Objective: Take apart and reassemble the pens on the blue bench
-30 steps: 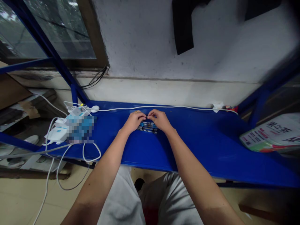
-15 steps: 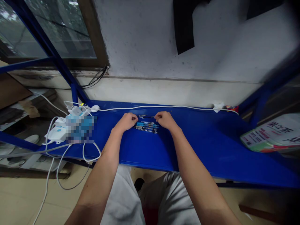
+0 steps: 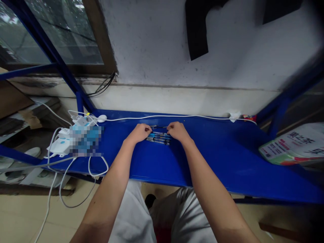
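A thin dark pen part, too small to make out fully, spans the gap between my two hands above the blue shelf. My left hand is closed in a pinch at its left end. At its right end, my right hand pinches it between thumb and fingers. Just below the hands lies a bundle of several clear pens with blue and dark parts, side by side and roughly level. Another small pen piece lies behind my left fingertips, partly hidden.
White power strips and plugs with looping cables sit on the left. A white cable runs along the back edge by the wall. At the right stands a large printed package; a small red wrapper lies in the back corner.
My left hand has shifted slightly right, closer to my right hand, and its fingertips now meet the thin dark part. My right hand has barely moved.
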A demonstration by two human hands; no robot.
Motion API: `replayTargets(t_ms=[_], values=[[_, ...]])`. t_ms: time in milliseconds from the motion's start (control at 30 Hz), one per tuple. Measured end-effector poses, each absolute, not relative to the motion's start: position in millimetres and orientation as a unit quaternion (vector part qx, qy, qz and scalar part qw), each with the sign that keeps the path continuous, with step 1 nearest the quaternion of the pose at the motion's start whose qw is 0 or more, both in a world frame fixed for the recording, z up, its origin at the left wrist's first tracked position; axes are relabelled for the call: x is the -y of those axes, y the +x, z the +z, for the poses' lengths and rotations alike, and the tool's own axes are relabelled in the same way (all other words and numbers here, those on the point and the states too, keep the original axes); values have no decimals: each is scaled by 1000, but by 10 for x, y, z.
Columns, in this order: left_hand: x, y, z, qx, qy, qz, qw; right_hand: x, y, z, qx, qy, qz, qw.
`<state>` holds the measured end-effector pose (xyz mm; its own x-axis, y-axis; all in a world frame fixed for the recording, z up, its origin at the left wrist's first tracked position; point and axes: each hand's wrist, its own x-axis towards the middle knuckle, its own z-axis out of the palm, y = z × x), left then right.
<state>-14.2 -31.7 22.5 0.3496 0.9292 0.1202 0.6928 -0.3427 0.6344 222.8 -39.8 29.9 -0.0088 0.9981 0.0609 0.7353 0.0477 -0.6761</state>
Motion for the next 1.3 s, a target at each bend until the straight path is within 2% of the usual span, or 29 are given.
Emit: replayTargets(t_ms=[200, 600, 900, 1300], values=[[318, -107, 221, -527, 771, 244, 259, 399, 2234, 338, 620, -669, 288, 293], [359, -37, 246, -536, 749, 268, 283, 414, 2193, 353, 601, -688, 286, 288], [342, -17, 223, -535, 744, 278, 288, 443, 2222, 365, 603, -711, 254, 259], [330, 23, 205, -530, 738, 299, 291, 375, 2184, 284, 609, -712, 214, 277]])
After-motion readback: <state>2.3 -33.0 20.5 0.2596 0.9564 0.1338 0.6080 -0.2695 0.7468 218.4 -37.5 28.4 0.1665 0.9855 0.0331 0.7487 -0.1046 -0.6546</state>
